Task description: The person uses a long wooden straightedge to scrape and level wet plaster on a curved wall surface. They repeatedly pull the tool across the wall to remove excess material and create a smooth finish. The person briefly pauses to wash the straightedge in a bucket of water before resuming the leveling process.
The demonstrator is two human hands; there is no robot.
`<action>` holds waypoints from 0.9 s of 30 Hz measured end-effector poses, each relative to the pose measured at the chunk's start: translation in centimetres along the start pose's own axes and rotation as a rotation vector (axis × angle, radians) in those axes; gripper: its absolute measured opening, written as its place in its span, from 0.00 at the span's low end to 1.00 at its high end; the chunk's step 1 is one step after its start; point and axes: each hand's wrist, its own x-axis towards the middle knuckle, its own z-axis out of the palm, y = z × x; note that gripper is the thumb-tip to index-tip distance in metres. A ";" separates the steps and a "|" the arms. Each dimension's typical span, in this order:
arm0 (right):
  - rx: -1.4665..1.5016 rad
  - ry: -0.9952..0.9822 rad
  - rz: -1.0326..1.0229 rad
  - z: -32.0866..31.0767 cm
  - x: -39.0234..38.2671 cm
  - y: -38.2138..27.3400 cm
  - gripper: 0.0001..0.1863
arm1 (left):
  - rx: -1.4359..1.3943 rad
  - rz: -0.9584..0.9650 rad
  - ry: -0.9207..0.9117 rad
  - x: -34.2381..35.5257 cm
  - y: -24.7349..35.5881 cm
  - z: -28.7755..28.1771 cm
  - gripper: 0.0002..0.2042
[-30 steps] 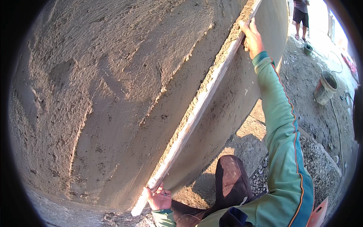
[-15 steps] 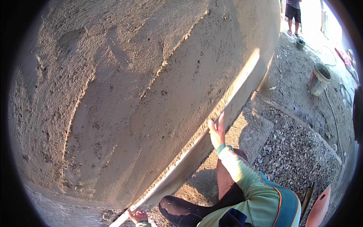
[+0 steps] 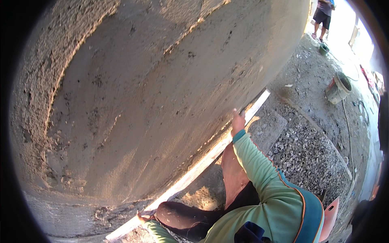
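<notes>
A long pale straightedge (image 3: 202,160) lies slantwise along the foot of a freshly plastered wall (image 3: 142,105). My right hand (image 3: 238,122) grips its upper part, with one finger pointing up along the wall. Near the lower end, my left hand (image 3: 144,218) holds the same straightedge, its fingers partly hidden. Wet mortar clings along the straightedge's wall-side edge. The plaster has a smooth band with small pits, and a rougher, thicker layer with a ragged edge on the left.
Beside my right arm lies a bed of gravel (image 3: 300,150) next to a concrete slab (image 3: 267,127). A mortar-stained bucket (image 3: 338,90) and a smaller green bucket (image 3: 323,49) stand farther off, near a standing person (image 3: 322,18). A hose (image 3: 348,129) trails past. A pink plastic piece (image 3: 330,216) shows behind me.
Both hands have moved the straightedge down the wall to its foot. More smoothed plaster shows above it, and my view has shifted slightly.
</notes>
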 end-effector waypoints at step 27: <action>0.697 -0.286 0.323 -2.3 3.4 1.9 0.28 | -0.229 0.207 -0.027 -8.3 4.7 8.3 0.23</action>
